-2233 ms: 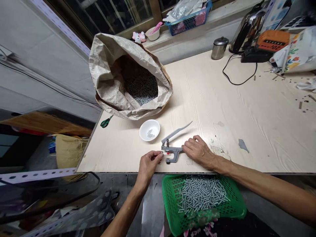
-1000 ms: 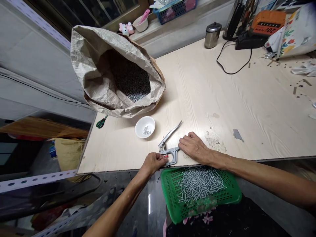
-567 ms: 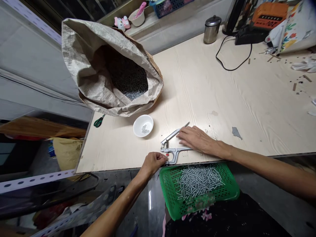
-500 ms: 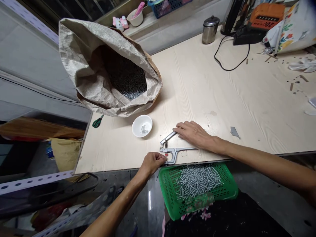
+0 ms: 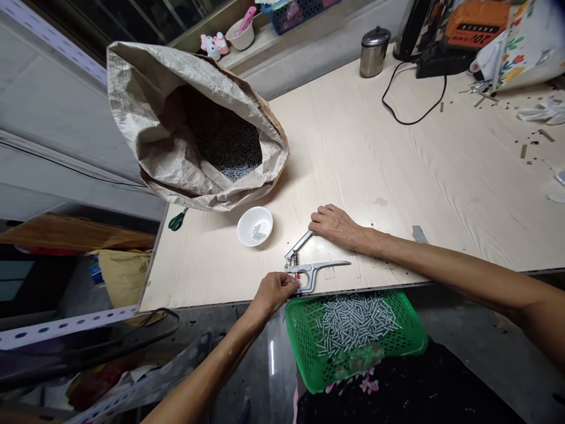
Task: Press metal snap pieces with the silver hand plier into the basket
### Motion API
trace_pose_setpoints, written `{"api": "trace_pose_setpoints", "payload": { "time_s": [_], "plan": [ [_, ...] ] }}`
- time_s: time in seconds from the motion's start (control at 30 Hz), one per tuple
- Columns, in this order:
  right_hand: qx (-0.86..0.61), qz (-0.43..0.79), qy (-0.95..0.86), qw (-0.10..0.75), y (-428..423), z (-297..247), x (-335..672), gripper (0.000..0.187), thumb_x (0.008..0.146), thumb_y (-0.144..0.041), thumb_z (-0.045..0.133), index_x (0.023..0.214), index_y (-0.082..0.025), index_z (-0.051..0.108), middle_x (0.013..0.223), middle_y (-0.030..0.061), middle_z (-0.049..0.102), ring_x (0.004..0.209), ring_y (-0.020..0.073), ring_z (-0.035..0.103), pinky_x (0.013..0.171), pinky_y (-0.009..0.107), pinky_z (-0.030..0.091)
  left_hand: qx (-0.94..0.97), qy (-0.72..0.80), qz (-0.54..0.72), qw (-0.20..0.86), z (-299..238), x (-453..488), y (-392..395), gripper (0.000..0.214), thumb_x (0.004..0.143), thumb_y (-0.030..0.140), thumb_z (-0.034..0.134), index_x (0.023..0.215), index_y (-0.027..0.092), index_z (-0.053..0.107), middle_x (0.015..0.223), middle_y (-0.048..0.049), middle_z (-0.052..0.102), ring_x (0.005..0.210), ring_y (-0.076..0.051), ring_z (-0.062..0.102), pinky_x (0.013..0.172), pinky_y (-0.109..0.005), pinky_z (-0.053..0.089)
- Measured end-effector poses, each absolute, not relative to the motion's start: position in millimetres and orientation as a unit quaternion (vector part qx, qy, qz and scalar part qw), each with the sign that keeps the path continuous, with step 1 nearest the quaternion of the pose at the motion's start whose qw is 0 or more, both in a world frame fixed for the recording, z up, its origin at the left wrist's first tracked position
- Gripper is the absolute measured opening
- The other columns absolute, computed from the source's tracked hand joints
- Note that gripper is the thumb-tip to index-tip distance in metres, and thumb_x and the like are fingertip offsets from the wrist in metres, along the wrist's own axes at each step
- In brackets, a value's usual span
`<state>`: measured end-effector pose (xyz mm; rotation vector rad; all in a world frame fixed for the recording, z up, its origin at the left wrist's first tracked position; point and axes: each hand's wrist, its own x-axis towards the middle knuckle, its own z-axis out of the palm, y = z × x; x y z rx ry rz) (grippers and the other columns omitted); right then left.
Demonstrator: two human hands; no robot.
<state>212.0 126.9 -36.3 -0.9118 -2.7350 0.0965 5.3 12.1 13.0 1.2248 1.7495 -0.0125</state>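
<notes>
A pair of grey snap-fastener pliers [image 5: 313, 270] with a spring and a red part at its jaw sits at the table's front edge. My right hand [image 5: 334, 225] is closed over the end of its raised upper lever. At the jaw, my left hand [image 5: 278, 291] pinches with thumb and fingertips; whatever is between them is too small to make out. Below the table edge, a green plastic basket [image 5: 304, 370] holds a heap of small silvery metal pieces [image 5: 357, 324]. A white bowl [image 5: 245, 234] with several similar pieces stands behind my left hand.
A large woven sack [image 5: 145, 112] of small metal pieces stands open at the back left. Green-handled scissors [image 5: 177, 221] lie at the left edge. Toward the back are a metal canister [image 5: 374, 53], a black cable [image 5: 391, 112] and an orange box [image 5: 477, 23].
My right hand has risen a little with the pliers' lever, which now stands steeper. My left hand stays at the jaw. The whole view has shifted slightly.
</notes>
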Motion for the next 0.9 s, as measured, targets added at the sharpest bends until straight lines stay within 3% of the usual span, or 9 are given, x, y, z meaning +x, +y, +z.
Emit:
{"api": "trace_pose_setpoints", "payload": {
  "time_s": [0.07, 0.23, 0.4, 0.53, 0.7, 0.8, 0.9],
  "plan": [
    [-0.314, 0.076, -0.936, 0.137, 124, -33, 219, 0.019, 0.091, -0.035, 0.055, 0.099, -0.019, 0.061, 0.095, 0.0065, 0.061, 0.088, 0.0216, 0.047, 0.076, 0.035, 0.034, 0.516, 0.712, -0.007, 0.476, 12, 4, 11, 0.034, 0.066, 0.048, 0.054, 0.052, 0.017, 0.050, 0.048, 0.0048, 0.041, 0.051, -0.010, 0.037, 0.053, -0.025, 0.028],
    [-0.314, 0.139, -0.928, 0.146, 112, -30, 244, 0.096, 0.062, -0.073, 0.068, 0.131, -0.010, 0.044, 0.125, 0.0200, 0.052, 0.114, 0.0361, 0.042, 0.090, 0.049, 0.036, 0.521, 0.708, -0.017, 0.477, 13, 4, 12, 0.036, 0.065, 0.051, 0.054, 0.052, 0.017, 0.050, 0.049, 0.0043, 0.042, 0.051, -0.010, 0.037, 0.052, -0.025, 0.027],
    [-0.284, 0.185, -0.934, 0.109, 101, -30, 261, 0.113, 0.057, -0.073, 0.070, 0.141, -0.007, 0.031, 0.142, 0.0230, 0.037, 0.131, 0.0403, 0.028, 0.101, 0.050, 0.031, 0.512, 0.709, -0.014, 0.485, 14, 6, 12, 0.037, 0.063, 0.053, 0.054, 0.054, 0.017, 0.051, 0.049, 0.0041, 0.043, 0.051, -0.011, 0.038, 0.053, -0.025, 0.028],
    [-0.299, 0.198, -0.931, 0.066, 95, -14, 261, 0.104, 0.057, -0.060, 0.076, 0.136, -0.003, 0.037, 0.137, 0.0225, 0.042, 0.127, 0.0373, 0.034, 0.102, 0.046, 0.034, 0.510, 0.714, -0.010, 0.479, 12, 5, 12, 0.037, 0.064, 0.052, 0.054, 0.056, 0.017, 0.052, 0.050, 0.0046, 0.042, 0.051, -0.010, 0.038, 0.053, -0.025, 0.028],
    [-0.319, 0.194, -0.925, 0.071, 84, -1, 257, 0.062, 0.066, -0.042, 0.073, 0.116, -0.010, 0.052, 0.111, 0.0142, 0.057, 0.101, 0.0289, 0.048, 0.090, 0.042, 0.042, 0.529, 0.714, -0.041, 0.457, 14, 5, 8, 0.034, 0.073, 0.046, 0.053, 0.056, 0.017, 0.053, 0.050, 0.0040, 0.043, 0.051, -0.012, 0.042, 0.053, -0.026, 0.032],
    [-0.328, 0.200, -0.919, 0.091, 73, -3, 256, 0.052, 0.072, -0.031, 0.069, 0.116, -0.010, 0.051, 0.106, 0.0135, 0.056, 0.095, 0.0265, 0.048, 0.085, 0.041, 0.043, 0.612, 0.726, -0.030, 0.313, 19, 17, -1, 0.028, 0.081, 0.039, 0.053, 0.066, 0.016, 0.061, 0.065, -0.0016, 0.056, 0.066, -0.017, 0.054, 0.061, -0.028, 0.040],
    [-0.331, 0.208, -0.913, 0.114, 64, -6, 254, 0.049, 0.074, -0.025, 0.068, 0.116, -0.010, 0.049, 0.106, 0.0139, 0.055, 0.095, 0.0253, 0.047, 0.083, 0.039, 0.044, 0.742, 0.654, 0.036, 0.141, 19, 36, -1, 0.025, 0.086, 0.035, 0.054, 0.100, 0.016, 0.062, 0.104, -0.0111, 0.062, 0.098, -0.025, 0.054, 0.079, -0.037, 0.046]
  ]
}}
